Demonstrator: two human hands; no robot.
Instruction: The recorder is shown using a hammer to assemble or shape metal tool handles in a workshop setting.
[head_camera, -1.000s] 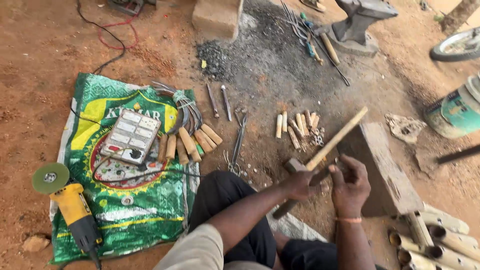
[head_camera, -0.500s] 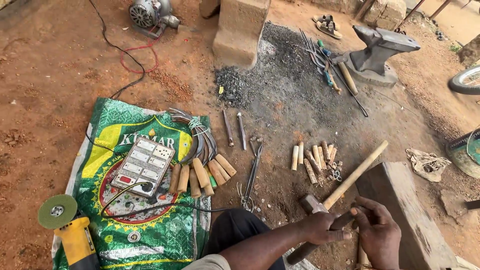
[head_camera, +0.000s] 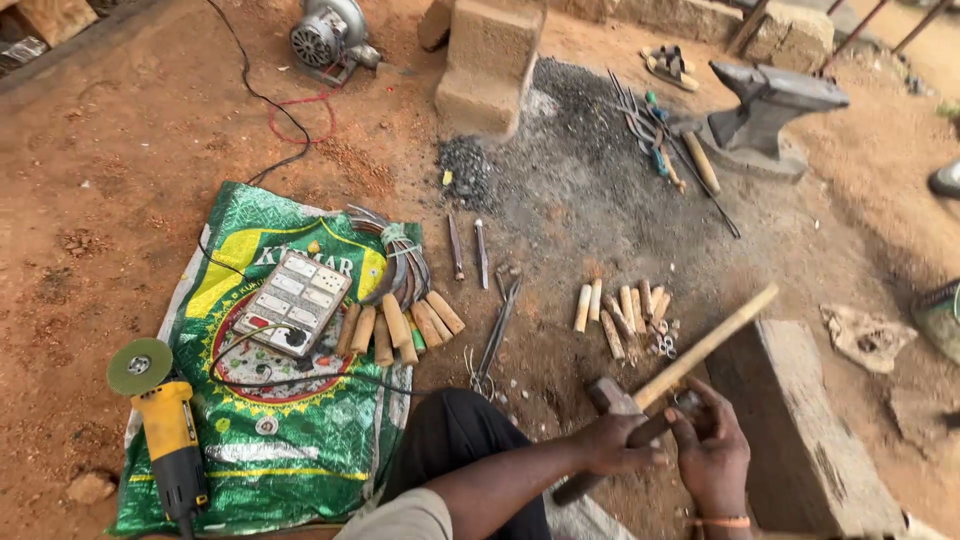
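Head view showed the left hand (head_camera: 615, 445) and right hand (head_camera: 712, 450) both clamped on a dark rod (head_camera: 640, 435) beside the hammer (head_camera: 700, 345), now nearer the wooden block (head_camera: 800, 420) than a second earlier, work position reached.

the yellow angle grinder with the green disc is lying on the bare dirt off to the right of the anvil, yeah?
Not quite. The head view shows the yellow angle grinder with its green disc lying at the left edge of the green printed sack, far to the left of the anvil, which stands at the upper right.
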